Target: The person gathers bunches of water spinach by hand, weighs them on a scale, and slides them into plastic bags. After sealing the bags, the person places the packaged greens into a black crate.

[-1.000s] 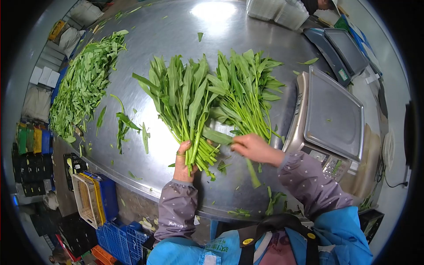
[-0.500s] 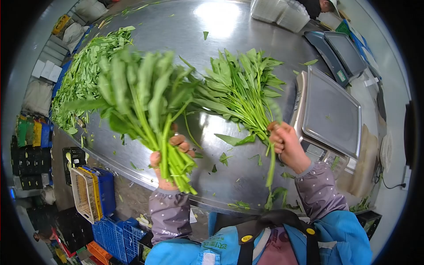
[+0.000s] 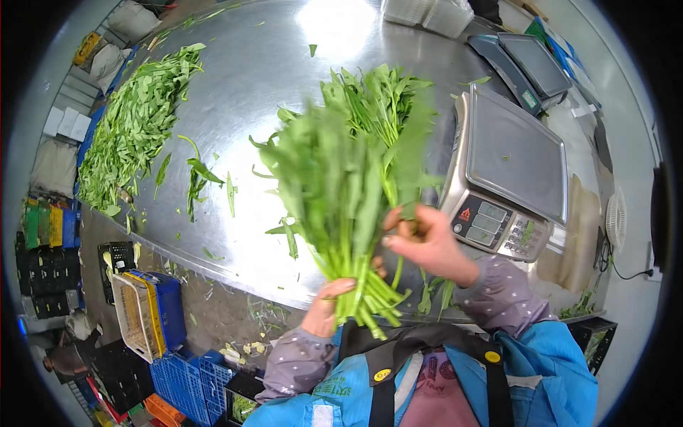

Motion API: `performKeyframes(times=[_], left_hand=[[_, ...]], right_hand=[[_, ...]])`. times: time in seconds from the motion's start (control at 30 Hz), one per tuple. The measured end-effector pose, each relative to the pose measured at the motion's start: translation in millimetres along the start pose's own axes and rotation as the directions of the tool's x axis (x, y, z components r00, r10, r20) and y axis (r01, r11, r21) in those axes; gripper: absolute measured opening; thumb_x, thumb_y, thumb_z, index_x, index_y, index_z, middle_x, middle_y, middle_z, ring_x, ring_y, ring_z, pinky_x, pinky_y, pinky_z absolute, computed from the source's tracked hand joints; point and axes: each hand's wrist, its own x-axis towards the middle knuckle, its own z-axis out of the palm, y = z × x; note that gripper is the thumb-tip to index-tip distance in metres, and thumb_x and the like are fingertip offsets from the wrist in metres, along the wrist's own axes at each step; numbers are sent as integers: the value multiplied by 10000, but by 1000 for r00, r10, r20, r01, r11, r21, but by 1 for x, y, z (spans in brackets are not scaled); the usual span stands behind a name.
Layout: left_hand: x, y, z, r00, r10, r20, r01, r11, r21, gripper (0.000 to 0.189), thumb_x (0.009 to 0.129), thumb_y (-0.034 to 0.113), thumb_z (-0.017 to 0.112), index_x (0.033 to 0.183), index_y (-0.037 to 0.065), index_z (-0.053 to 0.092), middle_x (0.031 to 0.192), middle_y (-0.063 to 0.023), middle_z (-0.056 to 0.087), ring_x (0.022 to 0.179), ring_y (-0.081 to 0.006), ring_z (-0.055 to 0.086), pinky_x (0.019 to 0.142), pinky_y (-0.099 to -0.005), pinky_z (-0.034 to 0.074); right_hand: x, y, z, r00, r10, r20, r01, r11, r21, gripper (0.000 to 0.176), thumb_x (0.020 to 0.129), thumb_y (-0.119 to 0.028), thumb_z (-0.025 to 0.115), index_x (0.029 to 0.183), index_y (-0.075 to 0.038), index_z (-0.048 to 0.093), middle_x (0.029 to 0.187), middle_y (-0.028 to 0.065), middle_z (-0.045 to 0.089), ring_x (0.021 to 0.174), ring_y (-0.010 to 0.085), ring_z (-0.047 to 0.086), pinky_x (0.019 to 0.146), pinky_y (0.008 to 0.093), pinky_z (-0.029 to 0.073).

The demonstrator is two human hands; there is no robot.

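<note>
My left hand (image 3: 326,307) is closed round the lower stems of a thick bunch of leafy greens that look like water spinach (image 3: 348,242). The bunch stands nearly upright, its cut ends toward me and its leaves blurred. Close against its right side, my right hand (image 3: 430,242) pinches a single stalk with a blurred long leaf (image 3: 415,156). Behind the held bunch, more of the same greens (image 3: 388,92) lie on the metal table (image 3: 235,92), partly hidden.
A large heap of greens (image 3: 139,117) lies along the table's left side. At the right stand a scale (image 3: 516,156) with a keypad and a second scale (image 3: 537,64) behind it. Clear plastic trays (image 3: 430,14) are stacked at the back. Crates (image 3: 146,313) stand on the floor at left.
My left hand has brought the bunch to the right and closer to my body. The right hand has moved left to the bunch with its stalk. The whole view has shifted slightly.
</note>
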Motion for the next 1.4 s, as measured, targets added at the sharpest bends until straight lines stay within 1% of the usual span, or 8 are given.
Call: performKeyframes(times=[0.4,0.5,0.53,0.57,0.77,0.93,1.3,1.4], left_hand=[[11,-46,-22,987,-118,-110,133,980,148,443,767,41,580,1187,-10,449,1076,-110,571,956,-204,573,831,-342,488],[12,-52,-25,995,-72,-65,85,969,232,451,745,18,594,1172,-5,452,1036,-103,572,927,-185,570,817,-316,478],[11,-52,-25,995,-86,-53,97,962,256,446,739,14,597,1163,-5,459,1023,-103,573,923,-181,569,813,-307,476],[8,-49,-25,993,-95,-72,112,952,285,427,728,0,602,1136,-2,477,995,-95,578,911,-175,570,812,-296,470],[11,-50,-17,978,156,-140,-78,891,447,421,703,-24,632,1100,7,498,972,-62,581,900,-159,560,817,-283,446],[29,-71,-18,877,477,-54,-323,671,668,596,657,45,701,1169,11,398,1047,-59,539,973,-159,517,859,-288,410],[41,-58,37,870,436,232,-350,211,913,641,723,210,678,1191,-24,307,1112,-217,498,1027,-314,521,846,-371,417],[69,-60,50,903,362,231,-401,521,753,471,811,172,580,1168,-25,344,1139,-206,474,1039,-300,501,860,-369,404]], right_hand=[[-12,102,-37,961,278,10,-278,961,4,150,898,-185,448,908,-39,482,548,2,401,494,122,459,454,286,353],[-14,84,-52,957,-270,105,186,296,-937,142,786,-87,480,884,3,531,629,226,517,597,382,543,518,447,393],[-2,101,-77,876,-482,12,291,507,-812,165,810,-110,475,940,-24,530,638,188,532,581,395,533,532,450,407],[-5,75,-88,950,-178,-256,-78,658,-749,189,823,-144,485,978,-49,538,648,165,548,607,394,544,547,440,426],[-58,60,-87,997,78,9,4,65,-998,469,768,-279,625,1099,26,491,949,224,581,803,364,587,669,411,485],[-50,76,-34,974,174,148,-77,860,-505,648,723,-296,692,1213,34,424,1119,174,538,980,240,549,849,340,433],[-51,59,-32,974,73,-217,-43,990,138,429,742,-54,593,1143,28,465,1059,69,542,958,151,510,849,292,415],[-58,40,-58,944,30,-328,13,991,130,369,747,-41,559,1099,43,485,1020,84,561,909,134,529,792,279,438]])
